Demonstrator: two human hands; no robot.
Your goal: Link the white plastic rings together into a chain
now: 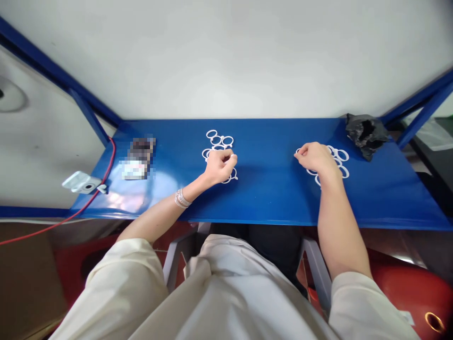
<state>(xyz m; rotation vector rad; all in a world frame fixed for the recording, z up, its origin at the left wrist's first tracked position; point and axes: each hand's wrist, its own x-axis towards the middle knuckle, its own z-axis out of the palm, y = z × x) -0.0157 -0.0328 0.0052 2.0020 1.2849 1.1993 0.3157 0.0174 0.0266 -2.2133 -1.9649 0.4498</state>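
While both hands sit over the blue metal shelf (pixel 269 198), rings are in two loose groups on it, roughly below each hand. Left hand (pixel 220 166): fingers (pixel 230 160) curled narrow into a fist, on top of the left group of white plastic rings (pixel 211 134). Cannot tell if it pinches a ring; one ring edge pokes out under the hand. Silver bangles (pixel 182 199) on that wrist.

Right hand (pixel 316 159): fingertips (pixel 297 153) bunched narrow, on the shelf's surface at the left edge of the right group of white plastic rings (pixel 342 155), palm down over the group. Cannot tell if anything is gripped.

Crumpled black plastic bag (pixel 366 134) on the shelf, just beyond the right group. Pixelated object (pixel 138 158) on the shelf, left of the left group; too blurred to identify. Red cable (pixel 112 156) runs over the shelf's left end, beside a small white device (pixel 83 182).
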